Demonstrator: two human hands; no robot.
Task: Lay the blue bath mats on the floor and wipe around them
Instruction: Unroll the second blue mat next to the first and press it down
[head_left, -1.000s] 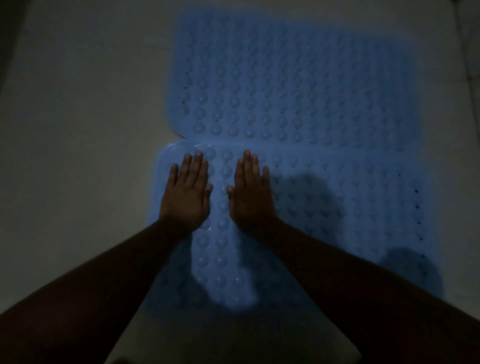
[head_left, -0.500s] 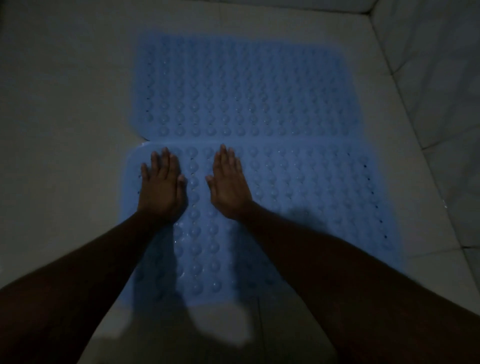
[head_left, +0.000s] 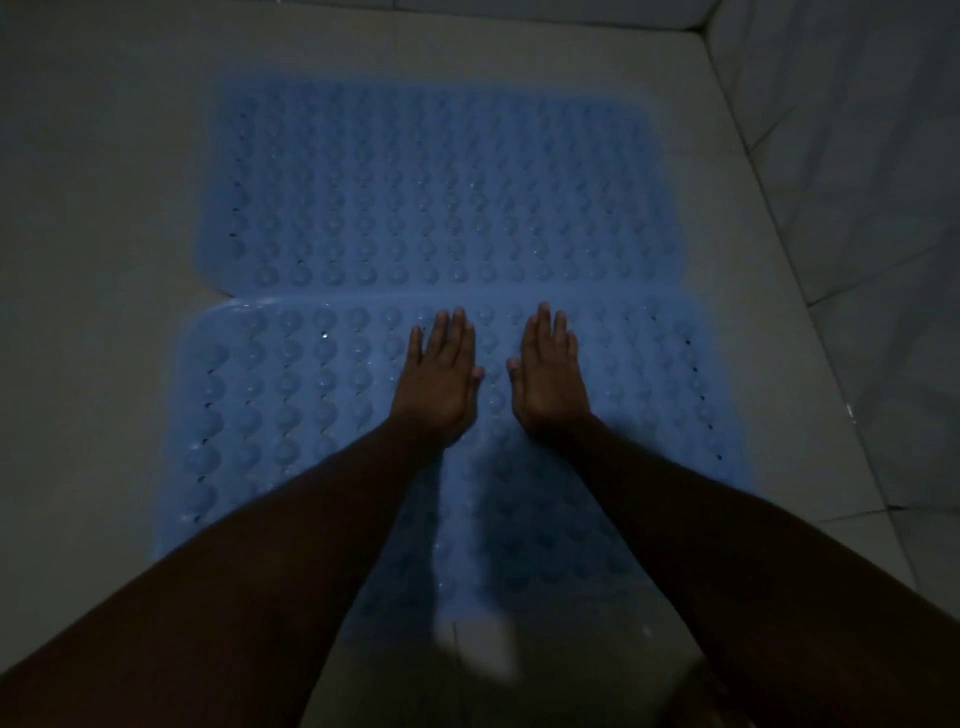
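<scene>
Two see-through blue plastic bath mats, both covered in rows of round bumps with tiny holes along the short ends, are lying flat on the pale tiled floor (head_left: 93, 260). The near blue bath mat (head_left: 291, 395) is the one right under the arms. The far blue bath mat (head_left: 441, 197) sits just beyond it, long edge to long edge. Whether they just touch or overlap a bit, I can't tell in this dim light. At the near mat's far-left corner, the rounded corners leave a little notch of floor showing.

Room-wise, there's a wide stretch of floor left of the near mat. Right of it there's only a narrow strip before the pale tiled wall (head_left: 857, 208).

The left hand (head_left: 439, 384) is flat, palm down on the near mat close to its far edge. Its fingers are straight and held together, with the thumb sticking out sideways. The right hand (head_left: 550, 379) is just beside it in the same pose, fingers straight and close together. The two thumbs point at each other with a small gap between them. Neither hand is gripping anything, they're just pressing on the bumps.
</scene>
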